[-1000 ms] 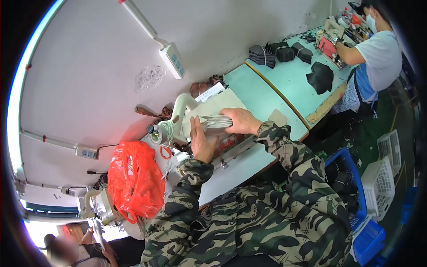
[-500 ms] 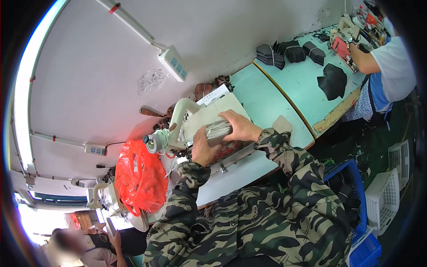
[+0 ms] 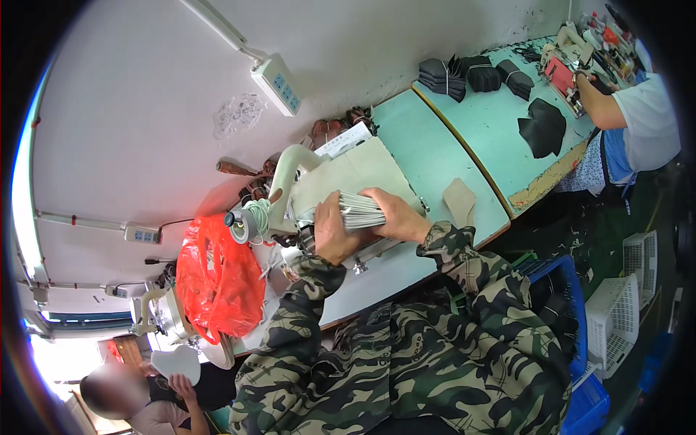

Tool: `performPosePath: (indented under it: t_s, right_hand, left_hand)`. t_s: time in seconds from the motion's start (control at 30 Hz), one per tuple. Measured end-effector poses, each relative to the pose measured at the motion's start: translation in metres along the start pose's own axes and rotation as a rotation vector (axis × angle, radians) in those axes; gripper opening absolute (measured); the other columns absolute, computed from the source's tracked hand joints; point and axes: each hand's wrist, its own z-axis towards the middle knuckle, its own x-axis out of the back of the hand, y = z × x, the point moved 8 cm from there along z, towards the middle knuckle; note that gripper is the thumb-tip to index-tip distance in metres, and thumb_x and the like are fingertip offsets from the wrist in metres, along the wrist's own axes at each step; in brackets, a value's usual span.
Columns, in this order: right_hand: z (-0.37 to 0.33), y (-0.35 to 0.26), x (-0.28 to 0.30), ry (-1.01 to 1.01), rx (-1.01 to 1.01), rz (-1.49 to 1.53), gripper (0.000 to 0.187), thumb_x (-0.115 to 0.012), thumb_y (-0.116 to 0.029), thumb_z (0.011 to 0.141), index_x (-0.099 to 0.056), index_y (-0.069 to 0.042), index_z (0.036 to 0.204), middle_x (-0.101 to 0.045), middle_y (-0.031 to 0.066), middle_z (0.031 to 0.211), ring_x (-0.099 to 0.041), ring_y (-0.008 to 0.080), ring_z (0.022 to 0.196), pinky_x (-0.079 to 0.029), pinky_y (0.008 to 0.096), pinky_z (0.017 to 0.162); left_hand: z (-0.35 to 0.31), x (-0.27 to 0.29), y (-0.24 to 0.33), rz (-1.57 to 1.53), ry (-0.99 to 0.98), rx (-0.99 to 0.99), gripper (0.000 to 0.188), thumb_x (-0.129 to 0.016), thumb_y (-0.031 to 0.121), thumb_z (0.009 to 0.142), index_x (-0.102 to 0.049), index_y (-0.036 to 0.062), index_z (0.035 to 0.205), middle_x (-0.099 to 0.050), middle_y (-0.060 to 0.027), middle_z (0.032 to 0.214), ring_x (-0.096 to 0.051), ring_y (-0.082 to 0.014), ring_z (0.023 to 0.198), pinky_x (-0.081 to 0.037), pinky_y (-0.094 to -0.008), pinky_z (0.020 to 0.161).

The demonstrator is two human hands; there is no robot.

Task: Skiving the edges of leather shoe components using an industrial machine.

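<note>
Between my two hands is a thick stack of pale, thin cut pieces [image 3: 361, 212], its layered edges facing up. My left hand [image 3: 333, 232] presses on its left side and my right hand [image 3: 399, 217] closes round its right side. The stack is over the front of a cream sewing machine [image 3: 296, 172], whose flat bed [image 3: 351, 174] lies just behind it. Pale green thread [image 3: 258, 212] hangs at the machine's head, left of my left hand. One loose beige cut piece [image 3: 460, 202] lies on the table to the right of my right hand.
A red plastic bag [image 3: 220, 279] stands left of the machine. Bundled dark pieces [image 3: 441, 78] lie on the far table [image 3: 500, 138], where a person [image 3: 641, 116] works. Another person [image 3: 170, 406] sits at lower left. Blue [image 3: 578, 319] and white crates [image 3: 612, 319] stand at right.
My hands have raised and tilted the stack slightly, so its edges fan upward. The view has shifted a little. The person at lower left now holds up a pale flat piece.
</note>
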Motion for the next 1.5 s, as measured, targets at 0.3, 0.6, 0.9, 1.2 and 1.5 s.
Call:
performPosePath:
  t_s: [0.3,0.6,0.9,1.2,1.5]
  right_hand:
    - [-0.103,-0.003,-0.099,-0.172,-0.624,0.87,0.053,-0.079,-0.013,0.084,-0.051,0.0,0.127,-0.063,0.0057,0.113,-0.059,0.013,0.103,-0.05,0.0296,0.086]
    - [-0.14,0.054,-0.185,-0.178,-0.79,0.409,0.046,-0.073,-0.021,0.083,-0.053,0.002,0.118,-0.068,0.0195,0.102,-0.069,0.0307,0.097,-0.054,0.0403,0.082]
    - [-0.15,0.091,-0.237,-0.237,-0.691,0.101,0.037,-0.068,-0.01,0.077,-0.057,0.001,0.111,-0.07,0.0174,0.096,-0.069,0.0331,0.09,-0.054,0.0413,0.076]
    - [-0.113,0.073,-0.273,-0.407,-0.806,0.611,0.056,-0.078,-0.026,0.084,-0.056,0.007,0.123,-0.067,0.0072,0.105,-0.063,0.013,0.092,-0.052,0.0289,0.084]
    - [-0.137,0.057,-0.224,-0.182,-0.588,0.444,0.051,-0.071,-0.015,0.087,-0.051,-0.003,0.132,-0.062,0.0103,0.118,-0.061,0.0188,0.106,-0.052,0.0316,0.088]
  left_hand:
    - [-0.13,0.018,-0.036,-0.629,-0.368,0.547,0.039,-0.068,0.02,0.09,-0.063,-0.0043,0.12,-0.071,-0.0165,0.097,-0.067,-0.0181,0.088,-0.052,-0.0333,0.08]
    - [-0.218,0.068,-0.095,-0.681,-0.29,0.683,0.017,-0.063,0.011,0.093,-0.065,-0.0033,0.102,-0.067,-0.0105,0.071,-0.067,-0.0168,0.07,-0.053,-0.0306,0.065]
    - [-0.287,0.003,-0.155,-0.251,-0.178,0.58,0.047,-0.075,0.023,0.08,-0.062,0.0013,0.119,-0.061,-0.0159,0.111,-0.059,-0.0332,0.095,-0.049,-0.0416,0.087]
    - [-0.305,-0.006,-0.146,-0.391,-0.275,0.458,0.055,-0.076,0.022,0.077,-0.058,0.0022,0.125,-0.063,-0.0167,0.113,-0.061,-0.0338,0.103,-0.05,-0.0394,0.09]
    - [-0.258,0.007,-0.114,-0.012,-0.344,0.407,0.028,-0.069,0.023,0.087,-0.065,0.0047,0.107,-0.063,-0.0121,0.094,-0.065,-0.0322,0.079,-0.053,-0.0405,0.069]
